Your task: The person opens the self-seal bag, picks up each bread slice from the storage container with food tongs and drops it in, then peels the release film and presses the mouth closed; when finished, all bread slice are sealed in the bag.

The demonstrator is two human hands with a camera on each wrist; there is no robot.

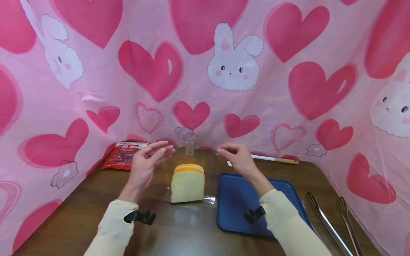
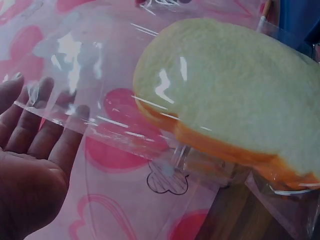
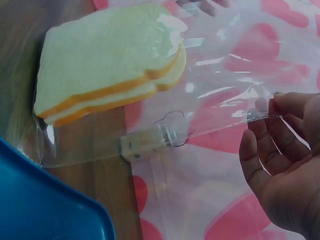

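Two slices of bread (image 1: 187, 185) stand upright on the table inside a clear plastic bag (image 3: 225, 65), their crusts orange. The bag's see-through upper part stretches between both hands above the bread. My left hand (image 1: 148, 161) holds the left corner of the bag's top edge, its thumb in front of the film and its other fingers spread behind it in the left wrist view. On the opposite side, my right hand (image 1: 238, 158) pinches the other corner between thumb and index finger. Its remaining fingers curl loosely below the edge.
A blue tray (image 1: 237, 227) lies right of the bread. Behind stands a small glass jar (image 1: 189, 146). At back left is a red food packet (image 1: 120, 158). A white utensil with a wooden handle (image 1: 285, 160) lies behind the tray, metal tongs (image 1: 330, 224) at right. Patterned cloth encloses the table.
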